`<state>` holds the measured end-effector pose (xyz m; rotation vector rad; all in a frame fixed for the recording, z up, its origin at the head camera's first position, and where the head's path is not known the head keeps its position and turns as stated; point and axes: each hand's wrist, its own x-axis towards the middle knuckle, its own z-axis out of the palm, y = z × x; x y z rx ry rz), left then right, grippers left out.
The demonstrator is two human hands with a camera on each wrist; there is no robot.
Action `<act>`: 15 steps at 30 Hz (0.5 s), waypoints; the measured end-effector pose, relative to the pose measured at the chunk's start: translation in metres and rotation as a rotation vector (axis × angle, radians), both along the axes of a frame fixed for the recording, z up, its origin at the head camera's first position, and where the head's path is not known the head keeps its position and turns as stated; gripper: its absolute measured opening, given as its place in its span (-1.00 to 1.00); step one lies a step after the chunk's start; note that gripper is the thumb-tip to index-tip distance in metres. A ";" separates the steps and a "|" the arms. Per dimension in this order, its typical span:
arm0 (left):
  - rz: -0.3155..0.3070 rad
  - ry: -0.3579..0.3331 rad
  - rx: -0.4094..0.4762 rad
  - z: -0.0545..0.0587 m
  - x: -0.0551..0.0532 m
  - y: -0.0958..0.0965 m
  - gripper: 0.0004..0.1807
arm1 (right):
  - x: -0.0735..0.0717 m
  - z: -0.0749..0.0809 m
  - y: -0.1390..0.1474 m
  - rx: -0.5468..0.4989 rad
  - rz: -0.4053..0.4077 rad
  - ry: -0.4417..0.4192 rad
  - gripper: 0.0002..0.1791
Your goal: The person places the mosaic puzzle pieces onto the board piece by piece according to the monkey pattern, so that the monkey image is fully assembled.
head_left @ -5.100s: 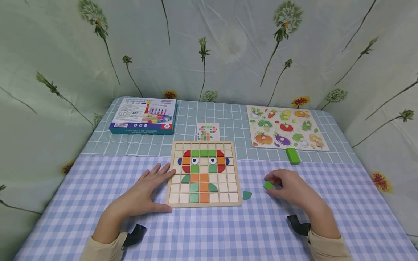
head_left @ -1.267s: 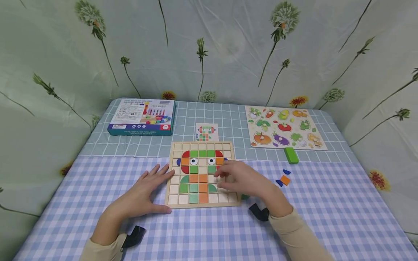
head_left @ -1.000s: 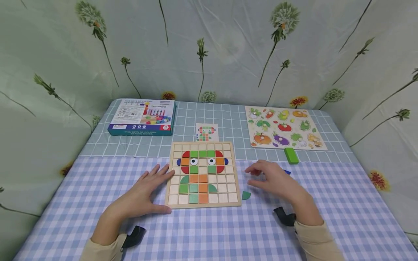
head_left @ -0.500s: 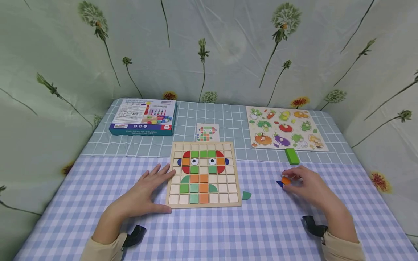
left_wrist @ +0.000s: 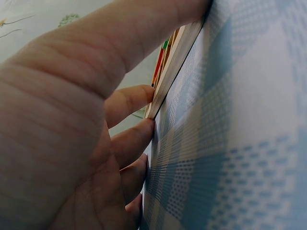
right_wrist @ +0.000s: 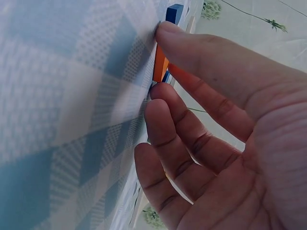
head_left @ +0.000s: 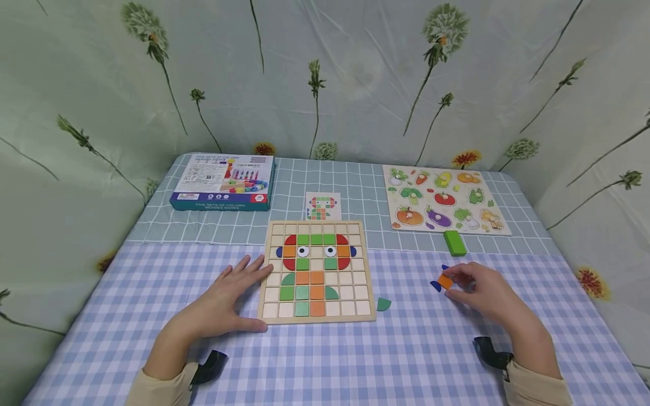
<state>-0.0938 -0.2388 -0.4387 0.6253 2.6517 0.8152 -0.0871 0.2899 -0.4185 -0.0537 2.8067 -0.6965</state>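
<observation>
A wooden grid board carries square, rounded and eye-marked tiles set in some of its cells. My left hand lies with spread fingers along the board's left side, thumb and fingertips right at the rim; the left wrist view shows the same edge. To the right, my right hand pinches an orange square tile between thumb and index finger, low at the cloth. Beside that tile sits a blue half-round piece, and a second blue piece is partly hidden behind the fingers.
A green quarter-round piece lies right of the board. Farther back are a green block, a vegetable puzzle board, a pattern card and a boxed toy. A checked cloth covers the table's front.
A green square tile, earlier in my right hand, now sits in the board's lower left part. My right hand has moved back right to the orange tile. My left hand has stayed put.
</observation>
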 end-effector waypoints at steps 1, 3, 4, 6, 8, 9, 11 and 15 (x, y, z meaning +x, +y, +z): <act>0.000 0.001 0.000 0.000 0.000 0.000 0.26 | 0.000 0.000 0.000 0.000 -0.003 -0.001 -0.54; -0.004 0.005 0.000 0.000 0.000 0.000 0.26 | 0.000 -0.001 0.001 -0.001 -0.007 -0.003 -0.54; -0.004 0.006 -0.001 0.000 0.000 0.000 0.26 | 0.000 -0.001 0.001 0.001 -0.012 -0.005 -0.55; -0.003 0.008 -0.001 0.000 0.000 0.000 0.25 | 0.000 -0.002 0.001 0.000 -0.016 -0.010 -0.55; -0.002 0.007 -0.001 0.000 0.000 0.000 0.25 | -0.001 -0.003 0.001 0.002 -0.022 -0.012 -0.56; -0.001 0.007 -0.002 0.000 0.000 0.000 0.25 | -0.001 -0.004 0.001 0.002 -0.022 -0.011 -0.57; 0.001 0.005 -0.004 0.000 0.001 0.000 0.26 | -0.001 -0.004 0.000 0.002 -0.021 -0.007 -0.58; 0.005 0.000 -0.003 0.001 0.001 0.000 0.26 | -0.002 -0.005 0.000 0.005 -0.024 0.002 -0.59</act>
